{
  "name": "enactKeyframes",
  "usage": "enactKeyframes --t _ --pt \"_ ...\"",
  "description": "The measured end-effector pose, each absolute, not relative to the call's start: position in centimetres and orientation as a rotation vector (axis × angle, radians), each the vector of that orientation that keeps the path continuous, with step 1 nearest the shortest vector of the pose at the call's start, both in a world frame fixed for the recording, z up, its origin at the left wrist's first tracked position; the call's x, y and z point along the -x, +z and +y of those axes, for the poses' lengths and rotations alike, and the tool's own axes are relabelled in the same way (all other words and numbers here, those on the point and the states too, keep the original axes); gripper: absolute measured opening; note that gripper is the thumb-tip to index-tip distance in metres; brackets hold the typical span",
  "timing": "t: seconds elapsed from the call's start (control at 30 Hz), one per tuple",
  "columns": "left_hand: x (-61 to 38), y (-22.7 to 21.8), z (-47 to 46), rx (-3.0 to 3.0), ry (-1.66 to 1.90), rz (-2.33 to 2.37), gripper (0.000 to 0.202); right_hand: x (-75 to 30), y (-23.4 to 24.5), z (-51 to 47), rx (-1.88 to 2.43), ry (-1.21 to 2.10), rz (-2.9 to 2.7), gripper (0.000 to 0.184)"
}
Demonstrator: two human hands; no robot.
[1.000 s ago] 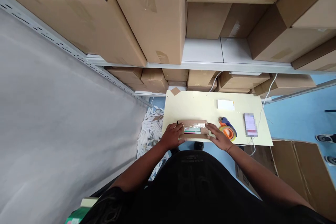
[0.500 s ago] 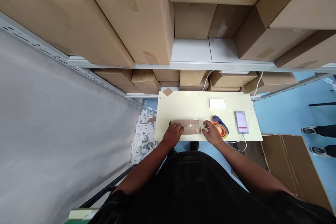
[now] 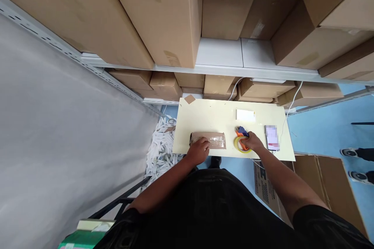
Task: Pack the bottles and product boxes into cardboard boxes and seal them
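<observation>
From where I stand, the person's left hand (image 3: 199, 151) lies over the near edge of a flat brown package (image 3: 217, 140), fingers bent and close together, their tips on its top. Whether the thumb pinches it from below, I can't tell. The package sits on the pale surface (image 3: 206, 118), directly under those fingers, and its shiny, clear-taped end runs out to their right, pointing toward the other hand.

The right hand (image 3: 254, 141) has its fingers closed around an orange and blue tape dispenser (image 3: 240, 134), gripping it by the side nearest the palm. The yellow tape roll (image 3: 236, 144) juts out to the left of these fingers, between them and the package, touching neither the package nor the left hand.

Just beyond the right fingers lies a white box (image 3: 245, 115); to their right, near the wrist, is a phone (image 3: 272, 140). Well past the left fingers, at the far edge, sits a cardboard scrap (image 3: 189, 99).
</observation>
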State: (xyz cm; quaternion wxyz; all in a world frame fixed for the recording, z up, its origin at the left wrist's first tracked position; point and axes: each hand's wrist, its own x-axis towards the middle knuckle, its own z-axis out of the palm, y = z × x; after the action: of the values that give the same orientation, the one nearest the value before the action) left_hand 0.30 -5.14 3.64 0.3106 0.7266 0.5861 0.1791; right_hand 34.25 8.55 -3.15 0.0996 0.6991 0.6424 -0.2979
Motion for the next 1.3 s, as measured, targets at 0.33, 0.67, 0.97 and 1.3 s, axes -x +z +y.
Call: enactKeyframes --t 0.33,0.67,0.97,1.3 --pt "0.0 3.7 -5.5 -1.870 0.539 1.508 0.024 -35.2 -2.8 9.3 -1.871 -1.152 2.000 0.026" --pt "0.1 4.3 -4.9 -1.751 0.557 1.486 0.024 -32.7 -1.7 7.7 -2.125 -0.856 1.858 0.028" --pt "1.8 2.5 -3.9 -1.158 0.846 1.328 0.030 -29.3 5.0 5.2 -2.291 -1.478 2.253 0.057" --pt "2.2 2.8 -3.7 -0.792 1.033 1.173 0.066 -21.9 9.1 3.3 -1.588 -1.022 2.783 0.043"
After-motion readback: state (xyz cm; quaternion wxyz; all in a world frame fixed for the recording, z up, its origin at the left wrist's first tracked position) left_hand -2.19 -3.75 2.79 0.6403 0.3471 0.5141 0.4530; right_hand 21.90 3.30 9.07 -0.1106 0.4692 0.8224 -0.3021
